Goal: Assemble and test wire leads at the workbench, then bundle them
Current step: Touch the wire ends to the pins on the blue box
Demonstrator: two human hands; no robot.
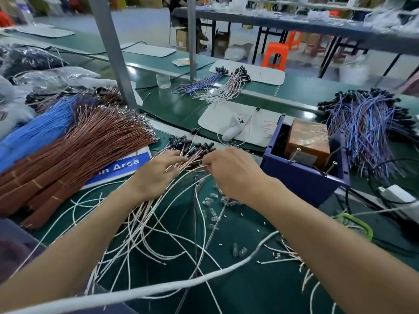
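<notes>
Scene: a person leans over a green surface [249, 286] strewn with wire, both bare forearms reaching in
Wire leads: a small fan of pinkish-brown wire leads [192, 158] with black capped ends lies on the surface between the two hands, the caps pointing away from the person
Left hand: the left hand [158, 173] lies on the near part of the fan, fingers straight and spread, its grip released
Right hand: the right hand [233, 175] is curled, its grip pinching a few strands at the fan's right edge; the fingertips are hidden under the knuckles
How they handle: they look light, thin and floppy, and likely to snag on each other and on the loose white wires [158, 225] beneath them; the black caps seem the only stiff part
Where to hold: probably best gathered round the strands just behind the caps, so the ends stay level; tugging one strand alone could pull it out of the fan
Blue box: an open-topped blue box [303, 175] stands just right of the right hand
Box contents: a copper-coloured block [308, 141] with a small label fills most of it; thin metal pins stick up near its front; its purpose cannot be told
Uncontained stock: brown wires [90, 150] and blue wires [38, 130] lie stacked at the left, and a heap of purple-blue leads [367, 125] at the right
Small parts: clear plastic pieces [210, 198] lie scattered loose on the surface under the right wrist, in no tray
</notes>
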